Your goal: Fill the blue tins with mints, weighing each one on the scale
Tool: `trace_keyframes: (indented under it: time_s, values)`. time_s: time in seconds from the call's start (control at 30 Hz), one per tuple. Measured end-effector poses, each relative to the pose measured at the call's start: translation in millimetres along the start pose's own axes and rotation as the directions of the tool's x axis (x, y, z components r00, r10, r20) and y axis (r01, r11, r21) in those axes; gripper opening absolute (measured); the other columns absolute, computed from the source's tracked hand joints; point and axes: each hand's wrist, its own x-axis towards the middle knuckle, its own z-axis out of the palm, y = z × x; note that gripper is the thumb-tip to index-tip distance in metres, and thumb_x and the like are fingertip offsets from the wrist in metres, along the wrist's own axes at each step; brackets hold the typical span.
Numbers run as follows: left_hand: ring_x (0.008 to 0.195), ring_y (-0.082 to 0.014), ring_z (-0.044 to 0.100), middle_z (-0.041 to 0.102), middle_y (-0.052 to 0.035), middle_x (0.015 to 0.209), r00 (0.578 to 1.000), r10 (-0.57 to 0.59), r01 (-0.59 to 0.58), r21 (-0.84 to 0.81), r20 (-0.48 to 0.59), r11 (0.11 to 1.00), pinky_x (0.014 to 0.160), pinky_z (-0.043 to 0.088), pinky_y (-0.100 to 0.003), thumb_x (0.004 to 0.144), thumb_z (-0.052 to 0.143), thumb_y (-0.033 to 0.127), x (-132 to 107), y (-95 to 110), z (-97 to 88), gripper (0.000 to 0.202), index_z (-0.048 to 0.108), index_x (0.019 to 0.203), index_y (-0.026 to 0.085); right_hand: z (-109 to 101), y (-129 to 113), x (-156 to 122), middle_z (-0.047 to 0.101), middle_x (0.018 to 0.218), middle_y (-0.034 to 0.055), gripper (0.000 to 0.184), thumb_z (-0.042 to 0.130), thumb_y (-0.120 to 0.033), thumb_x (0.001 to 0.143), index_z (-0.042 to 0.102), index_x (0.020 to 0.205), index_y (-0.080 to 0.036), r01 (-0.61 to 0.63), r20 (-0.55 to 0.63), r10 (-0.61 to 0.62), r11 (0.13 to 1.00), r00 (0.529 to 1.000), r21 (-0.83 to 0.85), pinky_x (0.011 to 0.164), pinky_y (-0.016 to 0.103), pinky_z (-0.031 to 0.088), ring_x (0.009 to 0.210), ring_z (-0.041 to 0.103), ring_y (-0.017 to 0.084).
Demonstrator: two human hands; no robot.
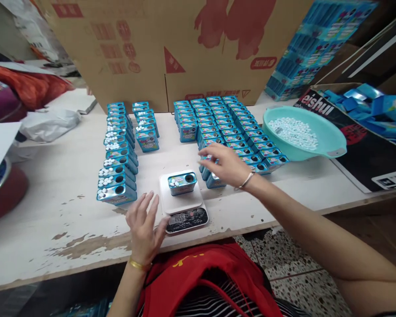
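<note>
A blue tin [181, 185] stands upright on a white digital scale [181, 203], with a few white candies lying on its lid beside the round dark opening. My left hand [145, 224] is just left of the scale, its fingers spread and empty, with the thumb by the lit display. Above the near rows of tins [214, 132] hovers my right hand [226, 163]. Its thumb and fingertips are apart, and I see nothing between them. To the left, a row of blue tins [120, 152] carries white candies on the lids.
A turquoise basin [336, 136] of white candies [293, 131] sits at the right, by a box of blue tins [387, 108]. A big cardboard box [145, 44] walls off the back. A short row of tins [147, 140] stands before it. The worn table [53, 211] ends near my body.
</note>
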Motion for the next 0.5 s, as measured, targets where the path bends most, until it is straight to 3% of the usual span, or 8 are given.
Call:
trace_keyframes:
  time_s: [0.1, 0.2, 0.3, 0.4, 0.43, 0.5]
  values:
    - [0.136, -0.0307, 0.028, 0.045, -0.0095, 0.14, 0.987, 0.14, -0.145, 0.059, 0.077, 0.988, 0.111, 0.013, -0.055, 0.088, 0.048, 0.045, 30.7, 18.1, -5.8, 0.059, 0.031, 0.141, 0.025, -36.1, 44.2, -8.8, 0.065, 0.089, 0.0075, 0.017, 0.062, -0.028, 0.08, 0.068, 0.091, -0.015, -0.163, -0.18, 0.155, 0.986, 0.971, -0.029, 0.07, 0.029, 0.043, 0.072, 0.055, 0.015]
    - [0.138, -0.0305, 0.026, 0.049, -0.0079, 0.138, 0.963, 0.214, -0.229, 0.085, 0.163, 0.97, 0.112, 0.002, -0.059, 0.088, 0.047, 0.047, 50.6, 24.2, -6.2, 0.06, 0.031, 0.141, 0.025, -81.6, 101.8, -21.1, 0.069, 0.089, 0.0113, 0.018, 0.063, -0.025, 0.079, 0.071, 0.09, -0.012, -0.408, -0.354, 0.366, 0.912, 0.861, -0.048, 0.07, 0.029, 0.042, 0.072, 0.057, 0.015]
    - [0.138, -0.0302, 0.027, 0.05, -0.0079, 0.136, 0.945, 0.26, -0.281, 0.088, 0.2, 0.956, 0.111, -0.003, -0.061, 0.088, 0.048, 0.046, 61.8, 28.1, -3.7, 0.059, 0.032, 0.14, 0.024, -127.3, 163.0, -33.1, 0.07, 0.094, 0.0208, 0.026, 0.063, -0.022, 0.079, 0.071, 0.097, -0.005, -0.681, -0.514, 0.529, 0.715, 0.675, -0.158, 0.07, 0.031, 0.04, 0.075, 0.058, 0.017]
    - [0.138, -0.03, 0.027, 0.049, -0.008, 0.137, 0.925, 0.305, -0.327, 0.063, 0.228, 0.943, 0.111, -0.003, -0.062, 0.088, 0.048, 0.044, 72.0, 36.4, 1.2, 0.059, 0.031, 0.141, 0.023, -160.3, 217.1, -39.9, 0.069, 0.094, 0.0257, 0.034, 0.063, -0.025, 0.079, 0.071, 0.101, 0.0, -0.82, -0.526, 0.631, 0.47, 0.57, -0.326, 0.065, 0.034, 0.036, 0.079, 0.06, 0.019]
    - [0.138, -0.0298, 0.027, 0.049, -0.0079, 0.137, 0.917, 0.318, -0.339, 0.049, 0.241, 0.94, 0.111, -0.004, -0.062, 0.089, 0.048, 0.043, 75.4, 39.7, 3.1, 0.059, 0.03, 0.141, 0.022, -167.0, 231.6, -40.6, 0.069, 0.088, 0.0269, 0.036, 0.063, -0.029, 0.08, 0.072, 0.094, 0.002, -0.823, -0.498, 0.657, 0.411, 0.565, -0.391, 0.061, 0.035, 0.035, 0.076, 0.06, 0.019]
    - [0.138, -0.0291, 0.027, 0.048, -0.0081, 0.138, 0.899, 0.344, -0.362, 0.017, 0.272, 0.932, 0.111, -0.004, -0.063, 0.09, 0.046, 0.041, 80.9, 45.3, 6.2, 0.058, 0.028, 0.142, 0.023, -173.8, 253.4, -39.9, 0.069, 0.078, 0.0261, 0.043, 0.06, -0.038, 0.08, 0.073, 0.068, 0.0, -0.782, -0.463, 0.645, 0.389, 0.608, -0.486, 0.057, 0.034, 0.033, 0.069, 0.061, 0.017]
